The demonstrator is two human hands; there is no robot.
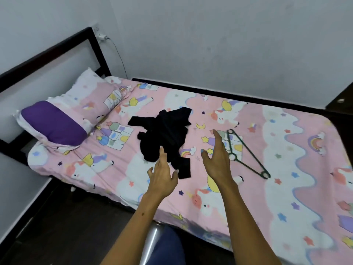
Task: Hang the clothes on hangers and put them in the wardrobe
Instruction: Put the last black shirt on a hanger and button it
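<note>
— So, the hands?
— Left hand [162,174] and right hand [216,156] both spread, holding nothing — over the bed [286,197].
— The black garment [164,134]?
— Crumpled mid-bed, green hanger [246,153] lying right of it.

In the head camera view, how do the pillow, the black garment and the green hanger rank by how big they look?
1. Pillow, largest.
2. Black garment, crumpled, a bit smaller.
3. Green hanger, long but thin, covering the least area.
</note>
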